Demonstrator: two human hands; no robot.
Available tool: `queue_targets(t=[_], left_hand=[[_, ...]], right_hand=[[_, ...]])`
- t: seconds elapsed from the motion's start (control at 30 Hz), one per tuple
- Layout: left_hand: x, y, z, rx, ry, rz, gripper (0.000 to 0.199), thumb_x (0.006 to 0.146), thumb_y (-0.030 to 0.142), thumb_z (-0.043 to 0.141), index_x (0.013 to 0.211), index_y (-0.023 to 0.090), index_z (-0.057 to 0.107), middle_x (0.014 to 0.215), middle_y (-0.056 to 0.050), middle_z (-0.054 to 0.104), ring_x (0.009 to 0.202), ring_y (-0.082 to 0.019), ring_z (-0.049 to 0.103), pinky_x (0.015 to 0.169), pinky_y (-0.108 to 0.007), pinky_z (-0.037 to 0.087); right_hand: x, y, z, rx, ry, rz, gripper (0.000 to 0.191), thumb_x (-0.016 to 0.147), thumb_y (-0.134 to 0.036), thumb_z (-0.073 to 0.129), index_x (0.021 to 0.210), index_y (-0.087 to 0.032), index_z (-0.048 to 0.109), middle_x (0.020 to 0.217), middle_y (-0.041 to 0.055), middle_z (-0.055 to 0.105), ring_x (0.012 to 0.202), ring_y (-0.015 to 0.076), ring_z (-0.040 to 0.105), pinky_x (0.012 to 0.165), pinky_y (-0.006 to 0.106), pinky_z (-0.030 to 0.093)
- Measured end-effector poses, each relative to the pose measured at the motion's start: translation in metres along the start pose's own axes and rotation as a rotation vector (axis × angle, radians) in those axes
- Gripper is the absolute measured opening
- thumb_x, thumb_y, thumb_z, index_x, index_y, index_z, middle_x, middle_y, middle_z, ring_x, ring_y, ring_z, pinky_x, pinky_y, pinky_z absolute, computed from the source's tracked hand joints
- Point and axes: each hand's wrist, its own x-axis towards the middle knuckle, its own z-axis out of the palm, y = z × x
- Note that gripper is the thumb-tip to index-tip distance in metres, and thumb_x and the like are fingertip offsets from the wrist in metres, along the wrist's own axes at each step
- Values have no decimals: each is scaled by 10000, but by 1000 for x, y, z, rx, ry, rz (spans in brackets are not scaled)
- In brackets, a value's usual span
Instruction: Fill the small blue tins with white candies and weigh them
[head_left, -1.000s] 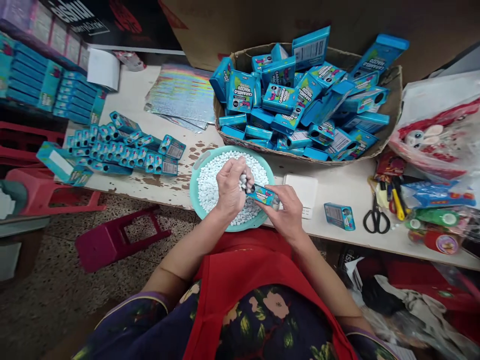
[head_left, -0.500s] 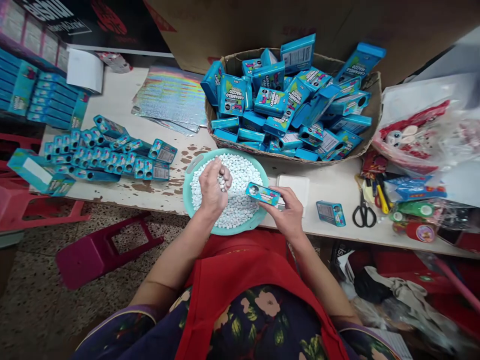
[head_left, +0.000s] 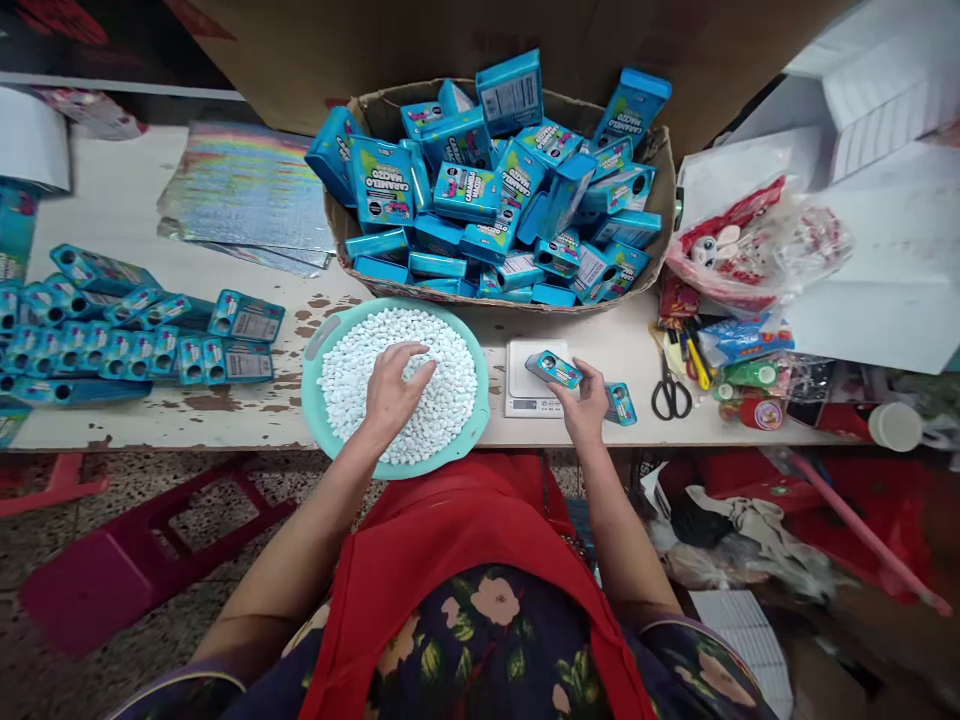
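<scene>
My left hand hovers over a mint-green basin full of small white candies; its thumb and fingers are apart and I see nothing in them. My right hand holds a small blue candy box by one end. The box lies tilted just over a white digital scale, its round hole facing up; whether it touches the scale I cannot tell. Partly behind my right hand, another blue box rests on the table.
A large cardboard box heaped with blue candy boxes stands behind the basin. Several boxes with round holes are lined up at left, beside shiny holographic sheets. Black-handled scissors and a plastic bag lie at right.
My left hand, closed round several candies before, is now spread and without them over the basin. My right hand has carried the box rightward from the basin to the scale. The view has shifted right.
</scene>
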Motion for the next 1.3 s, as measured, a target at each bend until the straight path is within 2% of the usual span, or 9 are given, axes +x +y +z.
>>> queue_targets(t=[0.13, 0.3, 0.63, 0.73, 0.87, 1.0, 1.1, 1.2, 1.3], left_hand=[[1, 5, 5, -24, 56, 18, 212, 861, 357, 556, 965, 213, 672, 1079, -53, 672, 1090, -231, 589, 985, -374, 432], [6, 10, 13, -92, 77, 3, 179, 848, 326, 574, 911, 204, 689, 994, -43, 686, 991, -203, 617, 917, -338, 464], [19, 44, 39, -126, 22, 146, 157, 876, 279, 550, 912, 191, 674, 927, -44, 677, 916, -186, 618, 862, -322, 478], [26, 57, 60, -56, -65, 283, 201, 888, 278, 550, 1028, 175, 651, 1011, -71, 671, 972, -202, 605, 892, -346, 473], [36, 78, 110, 149, -289, 568, 524, 825, 322, 662, 1307, 178, 513, 1342, -147, 521, 1237, -289, 467, 1013, -441, 411], [39, 92, 143, 399, -601, 671, 364, 893, 139, 498, 1249, 201, 538, 1217, -124, 579, 1121, -256, 558, 911, -398, 477], [34, 88, 115, 341, -511, 622, 323, 916, 220, 504, 1236, 180, 516, 1155, -113, 600, 1049, -229, 596, 871, -353, 507], [22, 67, 40, 167, -122, 523, 413, 915, 350, 547, 1285, 194, 449, 1187, -97, 599, 1095, -200, 586, 898, -320, 511], [17, 23, -47, 233, 366, 295, 435, 871, 371, 610, 1238, 175, 482, 1147, -111, 613, 1061, -224, 595, 911, -359, 498]], right_hand=[[-13, -15, -31, -161, 158, -100, 560, 755, -410, 721, 1237, -206, 522, 1275, 113, 529, 1204, 240, 520, 997, 443, 473], [-28, -10, -79, -355, 422, -40, 493, 821, -448, 633, 1229, -195, 521, 1204, 121, 527, 1123, 240, 550, 906, 436, 508], [-47, 24, -97, -439, 412, 105, 523, 837, -504, 571, 1236, -171, 521, 1259, 156, 524, 1205, 269, 478, 974, 463, 442], [-48, 28, -93, -443, 350, 109, 578, 816, -523, 579, 1266, -171, 493, 1278, 162, 511, 1224, 283, 461, 988, 481, 424], [-41, 40, -83, -431, 282, 127, 796, 665, -559, 712, 1302, -159, 452, 1283, 164, 491, 1235, 315, 452, 993, 508, 413], [-26, 49, -73, -331, 311, 290, 759, 569, -558, 752, 1163, -140, 531, 1095, 97, 564, 1016, 258, 553, 964, 468, 439], [-17, 47, -71, -301, 359, 351, 656, 533, -549, 757, 1024, -148, 587, 926, 48, 584, 848, 231, 560, 899, 468, 470], [-17, 37, -70, -288, 375, 336, 639, 496, -510, 793, 994, -152, 617, 878, 41, 598, 824, 241, 572, 865, 458, 488], [-22, 17, -64, -245, 368, 292, 641, 504, -501, 802, 1008, -143, 633, 884, 48, 622, 831, 242, 591, 837, 434, 506]])
